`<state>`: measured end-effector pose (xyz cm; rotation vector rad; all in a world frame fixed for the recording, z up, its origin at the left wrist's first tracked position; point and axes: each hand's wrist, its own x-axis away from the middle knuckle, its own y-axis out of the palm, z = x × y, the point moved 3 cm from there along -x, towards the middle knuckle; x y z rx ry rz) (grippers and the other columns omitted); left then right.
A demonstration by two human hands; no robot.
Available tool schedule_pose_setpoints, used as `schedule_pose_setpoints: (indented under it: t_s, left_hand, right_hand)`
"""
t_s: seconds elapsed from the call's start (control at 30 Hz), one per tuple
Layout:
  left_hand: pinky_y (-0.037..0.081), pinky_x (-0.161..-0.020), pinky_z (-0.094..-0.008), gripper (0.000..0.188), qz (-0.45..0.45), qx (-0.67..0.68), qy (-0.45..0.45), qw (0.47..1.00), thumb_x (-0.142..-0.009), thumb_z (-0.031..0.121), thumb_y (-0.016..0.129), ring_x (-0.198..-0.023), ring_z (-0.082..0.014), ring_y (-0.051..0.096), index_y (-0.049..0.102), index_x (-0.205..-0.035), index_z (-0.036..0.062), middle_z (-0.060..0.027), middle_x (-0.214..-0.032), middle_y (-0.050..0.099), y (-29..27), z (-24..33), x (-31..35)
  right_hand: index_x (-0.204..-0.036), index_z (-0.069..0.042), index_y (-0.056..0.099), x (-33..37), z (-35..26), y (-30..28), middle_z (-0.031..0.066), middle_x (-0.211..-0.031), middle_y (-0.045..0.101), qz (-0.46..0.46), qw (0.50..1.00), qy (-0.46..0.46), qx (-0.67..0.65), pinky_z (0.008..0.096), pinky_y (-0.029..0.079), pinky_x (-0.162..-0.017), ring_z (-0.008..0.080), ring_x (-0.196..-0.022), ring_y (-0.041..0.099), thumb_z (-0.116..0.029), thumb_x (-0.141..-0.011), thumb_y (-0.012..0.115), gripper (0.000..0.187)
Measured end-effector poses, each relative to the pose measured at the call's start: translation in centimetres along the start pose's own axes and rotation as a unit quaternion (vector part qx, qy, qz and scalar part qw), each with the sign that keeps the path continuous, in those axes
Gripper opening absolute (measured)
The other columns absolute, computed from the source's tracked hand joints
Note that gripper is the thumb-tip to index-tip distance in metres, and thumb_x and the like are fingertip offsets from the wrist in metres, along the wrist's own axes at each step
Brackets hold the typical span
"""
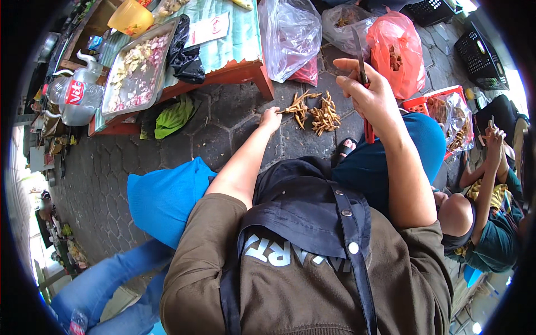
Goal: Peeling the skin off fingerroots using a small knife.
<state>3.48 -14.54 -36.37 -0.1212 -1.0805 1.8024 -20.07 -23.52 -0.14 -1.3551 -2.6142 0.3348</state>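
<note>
In my right hand is a knife, its red handle running down below the fist and its narrow blade pointing up and away from me. That hand is raised over my bent right knee, with the index finger and thumb stretched to the left. My left hand reaches low to the pavement, fingers pinched at the end of a slender brown root. Two small heaps of such finger-shaped roots lie beside it, a looser left heap and a denser right heap.
A low table at the far left bears a metal tray of chopped onions. Clear plastic bags, a red bag and a red basket stand beyond. Another person's hands are at the right.
</note>
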Motion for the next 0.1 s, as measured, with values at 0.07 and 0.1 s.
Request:
schedule_pose_setpoints:
  t_s: [0.07,0.1]
  left_hand:
    - [0.046,-0.093,-0.0373,0.047,-0.059,0.092,-0.033,0.993,-0.079,0.023,0.068,-0.106,-0.0269,0.061,0.058,-0.121,0.0064,-0.0176,-0.108,0.065,1.6,1.1,-0.7]
    - [0.045,-0.094,-0.0361,0.053,-0.048,0.09,-0.02,0.995,-0.077,0.025,0.07,-0.107,-0.0259,0.061,0.056,-0.123,0.0036,-0.0175,-0.111,0.065,2.4,1.4,-1.1]
  right_hand:
    - [-0.112,-0.004,0.063,-0.2,0.3,-0.2,0.0009,-0.07,0.056,0.013,0.999,0.025,0.023,0.0231,0.042,-0.062,0.0069,-0.066,0.052,-0.016,-0.083,0.064,0.032]
    - [-0.112,-0.004,0.063,-0.4,0.5,-0.4,0.0009,-0.07,0.056,0.016,0.999,0.029,0.029,0.0231,0.042,-0.062,0.0069,-0.066,0.052,-0.016,-0.083,0.064,0.032]
